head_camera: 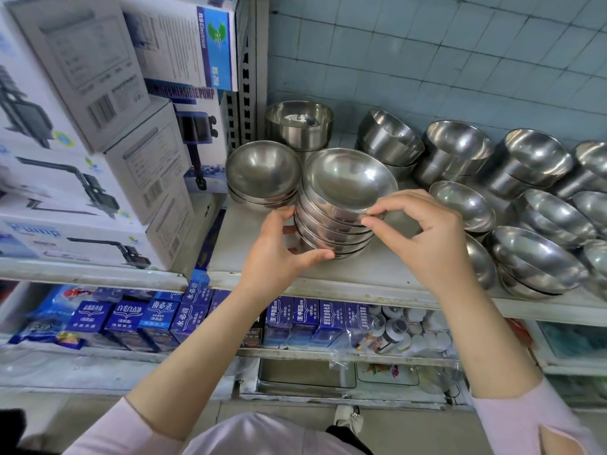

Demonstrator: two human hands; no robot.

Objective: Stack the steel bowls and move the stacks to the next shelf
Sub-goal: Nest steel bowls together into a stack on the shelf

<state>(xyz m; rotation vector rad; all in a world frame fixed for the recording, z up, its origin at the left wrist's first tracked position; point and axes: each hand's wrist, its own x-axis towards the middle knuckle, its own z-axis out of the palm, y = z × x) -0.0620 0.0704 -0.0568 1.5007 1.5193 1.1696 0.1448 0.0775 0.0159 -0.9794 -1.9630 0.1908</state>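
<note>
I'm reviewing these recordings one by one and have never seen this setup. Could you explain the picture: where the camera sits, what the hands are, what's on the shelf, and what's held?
No machine here: a person works with two bare hands. The one picture comes from a wide-angle camera on their head, looking forward and down. The left grip holds the side of a stack of steel bowls at the front of a shelf; whether it rests there or is lifted, I cannot tell. The right grip pinches the rim of the top bowl. A shorter stack stands to the left, other bowls lie nested and tilted to the right, and pump boxes fill the shelf beside.
</note>
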